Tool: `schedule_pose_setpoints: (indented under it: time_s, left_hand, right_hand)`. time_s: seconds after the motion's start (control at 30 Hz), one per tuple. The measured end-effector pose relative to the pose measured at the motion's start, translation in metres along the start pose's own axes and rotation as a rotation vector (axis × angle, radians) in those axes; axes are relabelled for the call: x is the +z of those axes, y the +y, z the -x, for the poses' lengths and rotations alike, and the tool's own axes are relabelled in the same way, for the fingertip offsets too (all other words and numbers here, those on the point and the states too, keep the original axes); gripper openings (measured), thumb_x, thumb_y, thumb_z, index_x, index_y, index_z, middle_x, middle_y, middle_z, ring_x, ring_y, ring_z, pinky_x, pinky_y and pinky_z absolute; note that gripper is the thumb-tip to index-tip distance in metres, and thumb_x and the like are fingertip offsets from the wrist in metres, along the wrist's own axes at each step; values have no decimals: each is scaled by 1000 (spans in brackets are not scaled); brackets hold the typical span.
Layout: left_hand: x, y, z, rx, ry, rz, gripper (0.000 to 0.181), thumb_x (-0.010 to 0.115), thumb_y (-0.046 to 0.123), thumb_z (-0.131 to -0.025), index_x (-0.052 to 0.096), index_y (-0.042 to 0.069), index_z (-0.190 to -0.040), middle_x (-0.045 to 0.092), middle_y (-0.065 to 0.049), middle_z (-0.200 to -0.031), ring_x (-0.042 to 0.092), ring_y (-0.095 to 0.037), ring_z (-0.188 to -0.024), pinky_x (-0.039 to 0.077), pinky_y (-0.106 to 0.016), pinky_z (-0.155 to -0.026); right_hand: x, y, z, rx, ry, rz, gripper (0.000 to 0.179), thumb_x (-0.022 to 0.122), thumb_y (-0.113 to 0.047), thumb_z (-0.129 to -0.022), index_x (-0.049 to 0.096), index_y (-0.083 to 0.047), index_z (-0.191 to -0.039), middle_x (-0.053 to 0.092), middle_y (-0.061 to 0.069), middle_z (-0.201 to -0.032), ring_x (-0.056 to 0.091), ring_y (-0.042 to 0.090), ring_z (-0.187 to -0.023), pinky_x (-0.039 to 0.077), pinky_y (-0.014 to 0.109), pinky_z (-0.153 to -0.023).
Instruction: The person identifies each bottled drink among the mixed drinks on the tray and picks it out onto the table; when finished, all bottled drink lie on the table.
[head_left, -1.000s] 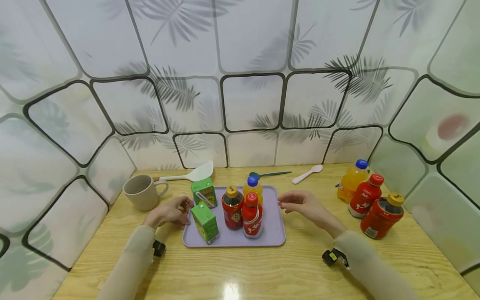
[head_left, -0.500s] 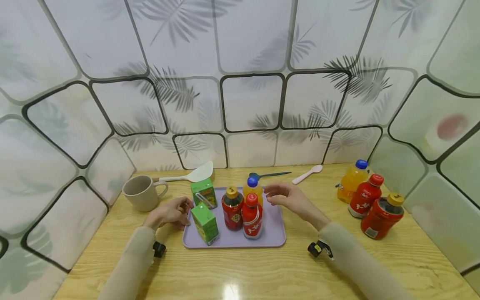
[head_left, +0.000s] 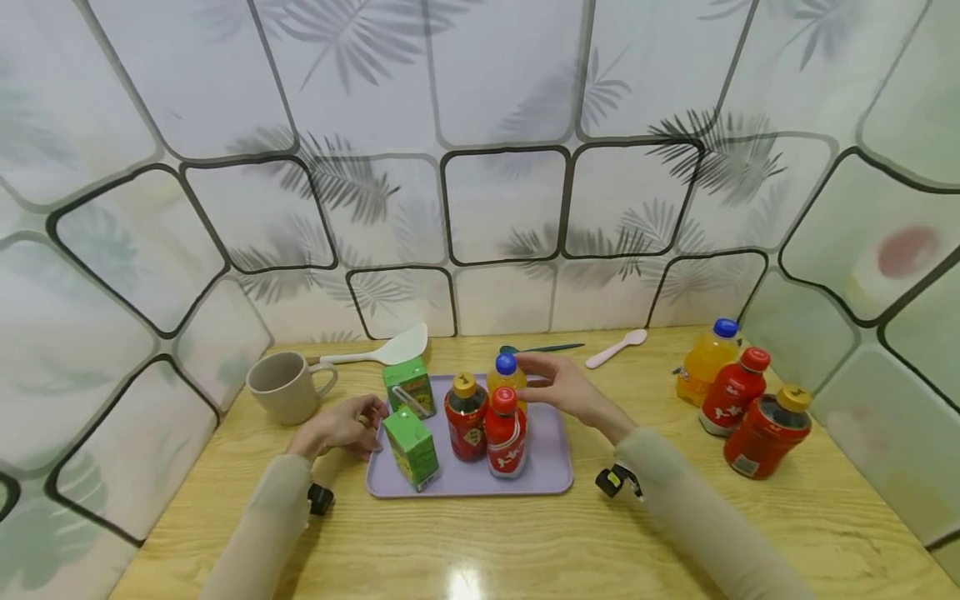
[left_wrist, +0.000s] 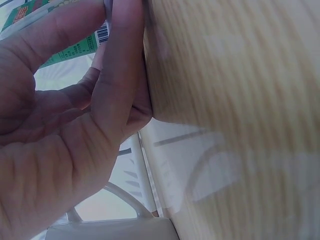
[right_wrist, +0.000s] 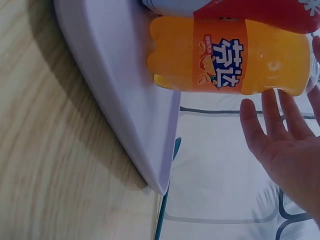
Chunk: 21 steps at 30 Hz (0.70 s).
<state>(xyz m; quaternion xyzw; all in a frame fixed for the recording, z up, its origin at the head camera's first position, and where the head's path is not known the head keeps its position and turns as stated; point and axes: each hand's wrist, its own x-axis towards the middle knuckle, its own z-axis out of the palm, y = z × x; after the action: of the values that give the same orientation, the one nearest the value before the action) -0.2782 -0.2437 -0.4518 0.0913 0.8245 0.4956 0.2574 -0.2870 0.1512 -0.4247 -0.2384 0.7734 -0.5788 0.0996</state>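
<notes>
The orange bottle stood just left of my right hand.
It was upright on the purple tray, and my right hand was nearer: fingers spread, bent a bit, holding nothing; I couldn't tell if they touched it. My left hand was curled at the tray's left edge, farther off; I couldn't tell if it gripped.

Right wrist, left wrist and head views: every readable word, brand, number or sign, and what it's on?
"芬达": orange bottle, right wrist view; smaller print there unreadable.
Green cartons: lettering too small or partly covered; one shows a barcode in the left wrist view, no digits legible.
Red-capped bottle and yellow-capped bottle on the tray: too small.
Bottles off the tray: too small.
</notes>
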Motion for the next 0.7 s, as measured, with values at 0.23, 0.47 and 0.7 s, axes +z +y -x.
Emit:
schedule_pose_setpoints:
  time_s: [0.23,0.47,0.7]
  left_hand:
    - [0,0,-1,-3,-6,20,47,67,-13,-74,46,-3,-115,42,-14,-99,58,-21,-74,63,-32,-64]
    - [0,0,1,-4,-10,17,47,67,-13,-74,46,-3,-114,42,-15,-99,57,-20,-74,63,-32,-64]
    - [1,1,0,-5,-10,19,48,67,-13,-74,46,-3,-115,42,-15,-100,57,-21,-74,63,-33,-65]
  right_hand:
    - [1,0,-7,-41,-69,24,66,74,-10,-85,45,-2,-144,50,19,-144,45,41,-134,43,54,-111]
    - [2,2,-10,-68,-52,61,66,76,-13,-83,49,-4,-142,60,17,-134,57,34,-123,49,50,-105]
    - [2,8,-7,-109,60,94,63,81,-9,-77,56,0,-135,64,18,-128,64,32,-112,55,45,-98]
